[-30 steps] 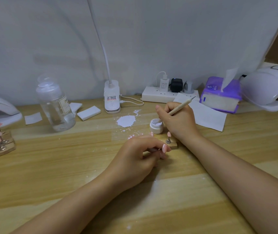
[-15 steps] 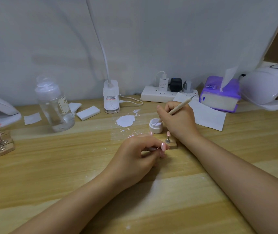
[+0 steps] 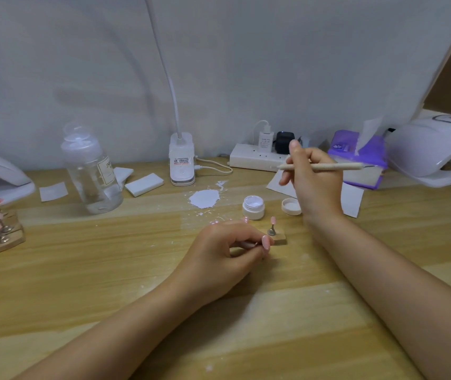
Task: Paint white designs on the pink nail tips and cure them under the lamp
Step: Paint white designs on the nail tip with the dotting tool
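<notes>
The right hand (image 3: pixel 314 182) is pinching a nail-art brush (image 3: pixel 320 167) level, raised above the open jar of white gel (image 3: pixel 253 206) and its lid (image 3: pixel 291 206). The left hand (image 3: pixel 227 250) is curling its fingers round the near end of a small wooden block (image 3: pixel 279 237), where one pink nail tip (image 3: pixel 273 221) is standing on a metal peg just beyond its fingertips. Coming down, the wrist may be catching the jar or peg. An overloaded brush could be dripping white gel onto the tip, and the lightly braced block may be sliding.
</notes>
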A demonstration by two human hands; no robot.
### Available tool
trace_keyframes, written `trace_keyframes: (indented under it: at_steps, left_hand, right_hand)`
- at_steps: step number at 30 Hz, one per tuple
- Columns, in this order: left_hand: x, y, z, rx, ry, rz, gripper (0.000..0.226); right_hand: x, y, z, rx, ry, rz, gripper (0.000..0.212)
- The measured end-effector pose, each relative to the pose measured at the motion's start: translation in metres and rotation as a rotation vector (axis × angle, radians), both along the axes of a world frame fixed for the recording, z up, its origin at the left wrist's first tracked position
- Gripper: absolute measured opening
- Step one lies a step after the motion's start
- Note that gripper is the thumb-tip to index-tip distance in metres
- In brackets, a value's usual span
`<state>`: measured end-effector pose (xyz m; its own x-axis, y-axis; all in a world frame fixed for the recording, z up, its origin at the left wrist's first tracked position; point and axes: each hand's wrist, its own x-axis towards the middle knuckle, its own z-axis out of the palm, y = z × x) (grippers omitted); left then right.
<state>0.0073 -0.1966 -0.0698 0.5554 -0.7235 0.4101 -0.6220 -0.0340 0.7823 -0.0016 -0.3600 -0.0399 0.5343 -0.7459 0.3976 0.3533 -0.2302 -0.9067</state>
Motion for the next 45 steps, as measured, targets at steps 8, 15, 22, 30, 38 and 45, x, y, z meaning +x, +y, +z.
trace_keyframes:
  at_steps: [8, 15, 22, 30, 38, 45]
  left_hand:
    - [0.001, 0.001, -0.001, -0.009, -0.018, -0.035, 0.014]
    - [0.002, 0.000, -0.002, 0.010, 0.022, -0.058, 0.011]
    - [0.004, 0.000, -0.004, 0.004, -0.003, -0.076, 0.011]
    - [0.002, 0.000, -0.001, 0.034, -0.100, -0.077, 0.014]
    - [0.003, 0.000, -0.003, 0.057, -0.116, -0.051, 0.011]
    - [0.005, 0.000, -0.005, 0.036, -0.127, -0.080, 0.011]
  right_hand:
    - [-0.021, 0.010, 0.036, -0.090, -0.051, 0.134, 0.028]
    - [-0.053, 0.027, 0.010, -0.004, 0.016, 0.178, 0.044]
    - [-0.065, 0.045, -0.012, 0.032, 0.032, 0.333, 0.035]
    - [-0.062, 0.044, -0.017, -0.003, 0.040, 0.357, 0.040]
    - [-0.061, 0.042, -0.018, 0.011, 0.084, 0.389, 0.038]
    - [-0.061, 0.042, -0.018, 0.031, 0.090, 0.401, 0.040]
